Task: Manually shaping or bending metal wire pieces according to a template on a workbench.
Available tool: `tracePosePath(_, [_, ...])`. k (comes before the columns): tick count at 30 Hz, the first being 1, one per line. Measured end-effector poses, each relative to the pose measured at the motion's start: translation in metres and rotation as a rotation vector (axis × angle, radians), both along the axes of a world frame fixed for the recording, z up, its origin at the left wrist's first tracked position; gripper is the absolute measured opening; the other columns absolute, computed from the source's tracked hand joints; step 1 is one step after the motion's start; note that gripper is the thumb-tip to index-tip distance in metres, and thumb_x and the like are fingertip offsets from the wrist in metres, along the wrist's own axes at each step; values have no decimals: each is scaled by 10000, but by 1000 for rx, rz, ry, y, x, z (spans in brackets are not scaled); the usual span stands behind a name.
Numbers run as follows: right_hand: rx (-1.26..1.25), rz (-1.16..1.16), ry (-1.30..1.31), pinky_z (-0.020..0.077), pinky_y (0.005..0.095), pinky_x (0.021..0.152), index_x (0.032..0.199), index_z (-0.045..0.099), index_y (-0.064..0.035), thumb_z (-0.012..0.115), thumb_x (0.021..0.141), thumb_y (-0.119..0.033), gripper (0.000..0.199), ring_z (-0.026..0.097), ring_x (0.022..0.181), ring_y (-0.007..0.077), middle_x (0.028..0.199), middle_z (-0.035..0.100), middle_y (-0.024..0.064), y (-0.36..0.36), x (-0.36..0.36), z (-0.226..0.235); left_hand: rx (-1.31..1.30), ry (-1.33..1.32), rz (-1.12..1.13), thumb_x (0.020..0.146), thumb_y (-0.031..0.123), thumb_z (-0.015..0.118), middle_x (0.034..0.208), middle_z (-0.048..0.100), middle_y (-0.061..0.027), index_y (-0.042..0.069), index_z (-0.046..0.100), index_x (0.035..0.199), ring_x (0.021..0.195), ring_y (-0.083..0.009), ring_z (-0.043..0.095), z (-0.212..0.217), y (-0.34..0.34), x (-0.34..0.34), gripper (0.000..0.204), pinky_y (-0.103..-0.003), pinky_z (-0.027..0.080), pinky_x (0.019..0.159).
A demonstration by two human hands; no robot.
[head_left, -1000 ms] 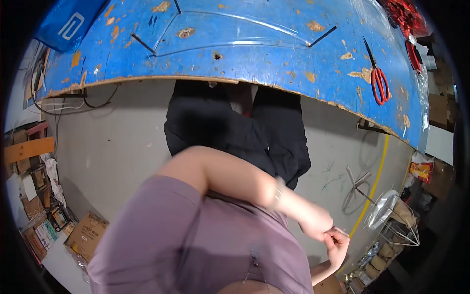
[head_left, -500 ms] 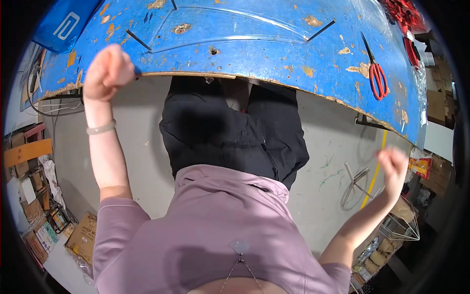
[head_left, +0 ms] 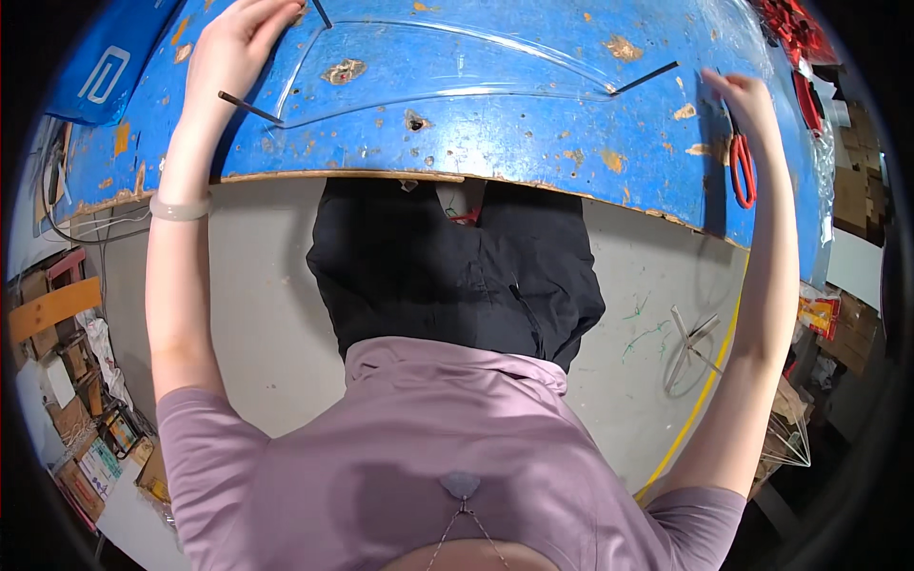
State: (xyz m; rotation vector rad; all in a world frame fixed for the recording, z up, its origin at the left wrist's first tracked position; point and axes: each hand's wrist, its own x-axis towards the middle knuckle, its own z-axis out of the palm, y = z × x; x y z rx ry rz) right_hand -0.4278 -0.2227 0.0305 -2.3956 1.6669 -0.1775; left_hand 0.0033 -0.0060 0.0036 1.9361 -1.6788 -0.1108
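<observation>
My left hand [head_left: 249,38] is over the far left of the blue worktable [head_left: 514,133], cut off by the top edge. Its fingers draw together beside a dark upright rod [head_left: 322,11]; what they hold, if anything, does not show. A second rod [head_left: 251,109] stands by my left wrist, and a third rod [head_left: 644,78] leans at the right. Thin clear plastic [head_left: 457,91] stretches between the rods. My right hand [head_left: 745,100] has its fingers curled in a pinch above the red-handled scissors [head_left: 743,173], hiding the blades. Anything between those fingertips is too small to make out.
A blue bag [head_left: 105,71] lies at the far left. Red items [head_left: 795,38] and a red-handled tool [head_left: 807,103] are at the far right, beside crumpled clear film [head_left: 823,171]. The table's worn front edge [head_left: 457,178] crosses above my lap. Cardboard boxes stand on both sides.
Both hands have moved forward and up over the table. My left hand has come beside the far-left rod; my right hand has risen from beyond the front edge to above the scissors.
</observation>
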Motion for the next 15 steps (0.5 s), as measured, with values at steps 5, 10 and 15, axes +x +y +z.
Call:
tracePosePath(5, [130, -209, -72, 276, 227, 464, 567, 538, -12, 598, 773, -322, 378, 366, 509, 48, 506, 426, -30, 50, -49, -5, 140, -8, 330, 851, 112, 504, 681, 473, 0, 10, 521, 1012, 593, -87, 452, 61, 8, -31, 191, -183, 365, 544])
tracePosePath(10, [80, -194, -82, 246, 225, 457, 547, 498, -23, 595, 789, -319, 394, 326, 512, 41, 512, 387, -47, 118, -73, 0, -281, -55, -408, 856, 272, 485, 916, 539, -94, 21, 550, 1009, 831, -180, 507, 52, 23, -129, 301, -278, 381, 720])
tracePosePath(15, [210, -329, -198, 218, 225, 438, 580, 518, -20, 582, 803, -291, 358, 298, 485, 41, 497, 371, -48, 185, -98, 1, -320, -246, -341, 826, 506, 411, 1214, 441, -203, -60, 391, 1203, 1184, -294, 373, -33, -22, -221, 681, -383, 241, 1011])
